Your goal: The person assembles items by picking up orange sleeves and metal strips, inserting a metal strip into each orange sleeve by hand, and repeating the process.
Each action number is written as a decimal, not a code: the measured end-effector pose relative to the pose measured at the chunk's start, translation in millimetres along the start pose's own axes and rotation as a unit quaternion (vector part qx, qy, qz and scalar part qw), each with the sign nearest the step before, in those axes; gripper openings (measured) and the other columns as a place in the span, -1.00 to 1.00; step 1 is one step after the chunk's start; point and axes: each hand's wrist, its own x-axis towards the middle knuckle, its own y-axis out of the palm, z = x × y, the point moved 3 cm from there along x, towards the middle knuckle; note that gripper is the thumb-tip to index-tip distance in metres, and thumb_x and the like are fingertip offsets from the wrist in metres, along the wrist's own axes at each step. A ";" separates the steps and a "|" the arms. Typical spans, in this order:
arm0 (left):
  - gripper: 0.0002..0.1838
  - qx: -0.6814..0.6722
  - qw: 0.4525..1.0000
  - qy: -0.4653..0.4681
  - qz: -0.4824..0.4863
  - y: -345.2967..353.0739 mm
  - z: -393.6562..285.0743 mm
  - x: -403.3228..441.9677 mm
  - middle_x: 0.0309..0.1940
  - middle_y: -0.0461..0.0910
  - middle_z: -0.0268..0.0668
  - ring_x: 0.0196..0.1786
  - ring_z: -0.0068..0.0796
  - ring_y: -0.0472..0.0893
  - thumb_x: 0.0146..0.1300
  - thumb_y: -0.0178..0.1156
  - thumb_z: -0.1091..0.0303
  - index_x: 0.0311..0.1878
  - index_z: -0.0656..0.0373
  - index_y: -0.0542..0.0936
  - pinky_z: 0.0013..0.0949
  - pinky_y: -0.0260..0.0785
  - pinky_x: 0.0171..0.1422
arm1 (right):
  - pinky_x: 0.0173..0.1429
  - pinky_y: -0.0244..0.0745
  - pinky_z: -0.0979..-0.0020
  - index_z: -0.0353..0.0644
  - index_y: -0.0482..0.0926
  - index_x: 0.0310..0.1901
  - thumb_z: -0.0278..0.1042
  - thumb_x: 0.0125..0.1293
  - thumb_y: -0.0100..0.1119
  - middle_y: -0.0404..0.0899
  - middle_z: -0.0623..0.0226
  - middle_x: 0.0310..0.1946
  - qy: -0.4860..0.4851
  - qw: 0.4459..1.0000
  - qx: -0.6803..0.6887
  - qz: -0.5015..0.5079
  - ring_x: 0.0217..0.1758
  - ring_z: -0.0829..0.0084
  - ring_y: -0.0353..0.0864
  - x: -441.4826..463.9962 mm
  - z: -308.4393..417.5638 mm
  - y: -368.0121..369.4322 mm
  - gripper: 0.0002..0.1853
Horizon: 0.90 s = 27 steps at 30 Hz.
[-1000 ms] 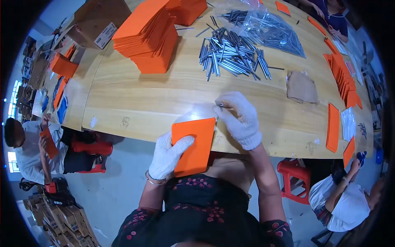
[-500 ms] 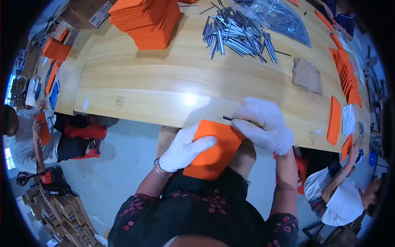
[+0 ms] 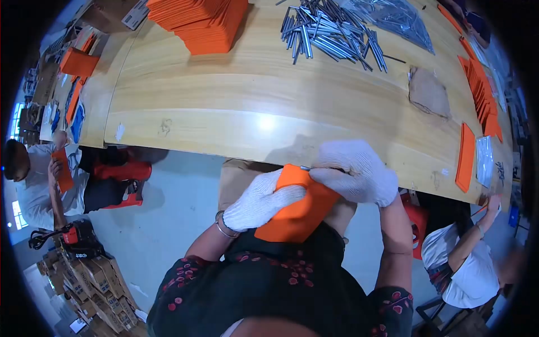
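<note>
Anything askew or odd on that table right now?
Only mild untidiness: the metal rods lie in a loose heap at mixed angles, one rod juts out toward the brown packet, and the orange stack has uneven edges.

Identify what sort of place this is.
Probably a hand-assembly workshop: a stack of orange pieces and a pile of metal-looking rods share a large table, and another person at left holds an orange piece.

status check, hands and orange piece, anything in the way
Left hand gripping orange piece. Right hand pinching metal rod at piece's far edge; can't tell if inserted. Nothing seen blocking; rod pile farther up table.
</note>
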 end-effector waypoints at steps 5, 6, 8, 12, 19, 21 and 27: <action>-0.71 0.045 0.998 -0.013 0.029 4.1 -3.3 1.7 -0.32 0.60 -0.35 -0.31 -0.61 0.47 0.32 0.22 0.30 0.00 0.30 0.58 -0.51 0.36 -0.17 | -0.35 0.30 0.42 -0.32 0.55 -0.41 -0.42 0.21 0.24 0.48 0.35 -0.53 0.033 0.999 0.038 0.017 -0.52 0.38 0.27 1.6 -3.5 4.7 -0.86; -0.70 0.057 0.998 -0.010 0.034 4.9 -4.8 1.4 -0.32 0.59 -0.35 -0.30 -0.59 0.46 0.33 0.22 0.27 -0.01 0.29 0.57 -0.49 0.36 -0.16 | -0.35 0.29 0.43 -0.32 0.54 -0.41 -0.42 0.21 0.24 0.47 0.36 -0.54 0.042 0.998 0.049 0.022 -0.52 0.40 0.26 1.9 -4.2 5.7 -0.85; -0.70 0.070 0.997 -0.007 0.037 5.4 -5.9 1.5 -0.33 0.58 -0.35 -0.30 -0.58 0.45 0.34 0.21 0.24 -0.03 0.28 0.56 -0.47 0.35 -0.14 | -0.36 0.29 0.43 -0.32 0.54 -0.41 -0.42 0.21 0.24 0.46 0.37 -0.54 0.048 0.997 0.062 0.028 -0.52 0.41 0.25 3.1 -4.8 6.6 -0.85; -0.70 0.035 0.998 -0.026 0.041 5.9 -5.2 2.9 -0.34 0.59 -0.35 -0.33 -0.59 0.45 0.34 0.21 0.25 -0.02 0.27 0.57 -0.50 0.35 -0.18 | -0.36 0.26 0.45 -0.31 0.52 -0.43 -0.42 0.22 0.23 0.42 0.40 -0.55 0.077 0.994 0.064 0.041 -0.51 0.44 0.23 5.4 -6.9 7.2 -0.84; -0.72 0.026 0.999 -0.011 0.032 4.5 4.3 5.3 -0.32 0.62 -0.34 -0.33 -0.63 0.50 0.35 0.21 0.34 0.02 0.32 0.60 -0.55 0.38 -0.22 | -0.36 0.24 0.47 -0.31 0.50 -0.45 -0.40 0.23 0.21 0.41 0.41 -0.55 0.075 0.989 0.120 0.044 -0.51 0.46 0.22 9.7 -13.3 12.9 -0.82; -0.73 0.018 0.999 -0.010 0.030 4.0 4.7 5.4 -0.32 0.62 -0.34 -0.34 -0.64 0.50 0.35 0.21 0.34 0.02 0.31 0.60 -0.56 0.38 -0.23 | -0.35 0.24 0.47 -0.30 0.50 -0.45 -0.39 0.24 0.21 0.40 0.42 -0.55 0.078 0.989 0.115 0.049 -0.51 0.46 0.21 10.6 -13.9 13.2 -0.82; -0.74 0.019 0.999 0.009 0.024 3.9 7.5 4.9 -0.33 0.62 -0.34 -0.36 -0.66 0.49 0.35 0.20 0.36 0.02 0.30 0.60 -0.58 0.37 -0.26 | -0.35 0.24 0.47 -0.29 0.50 -0.44 -0.37 0.24 0.20 0.37 0.42 -0.56 0.072 0.988 0.122 0.063 -0.51 0.48 0.20 10.5 -18.6 17.1 -0.81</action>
